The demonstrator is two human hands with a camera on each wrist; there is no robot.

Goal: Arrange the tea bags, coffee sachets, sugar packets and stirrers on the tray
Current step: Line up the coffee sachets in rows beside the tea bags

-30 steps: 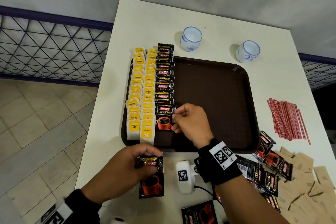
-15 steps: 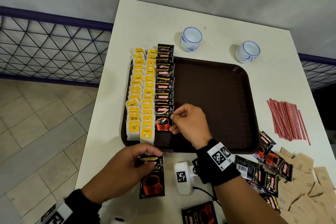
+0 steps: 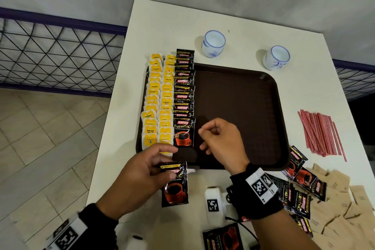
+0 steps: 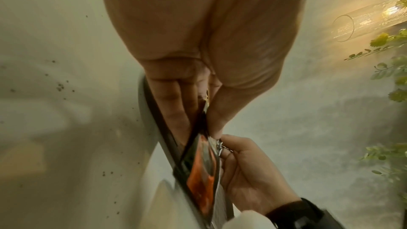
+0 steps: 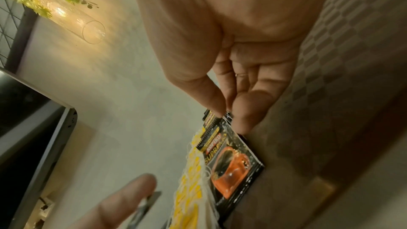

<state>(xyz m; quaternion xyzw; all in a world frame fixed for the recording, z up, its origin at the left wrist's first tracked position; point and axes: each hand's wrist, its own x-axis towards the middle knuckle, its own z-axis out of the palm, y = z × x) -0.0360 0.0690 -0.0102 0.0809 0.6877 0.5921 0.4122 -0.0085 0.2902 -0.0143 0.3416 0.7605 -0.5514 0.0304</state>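
Note:
A brown tray carries two columns of yellow tea bags along its left side. Beside them runs a column of black coffee sachets. The front sachet lies flat at the near end of that column. My right hand hovers just right of it with loosely curled fingers, holding nothing. At the tray's near edge my left hand pinches another coffee sachet by its top.
Red stirrers lie right of the tray. Loose coffee sachets and brown sugar packets are piled at the near right. Two white cups stand behind the tray. A white marker device sits near my wrists.
My right hand has let go of the front sachet on the tray and drawn slightly right. The left hand has carried its sachet a little closer to the tray's near edge.

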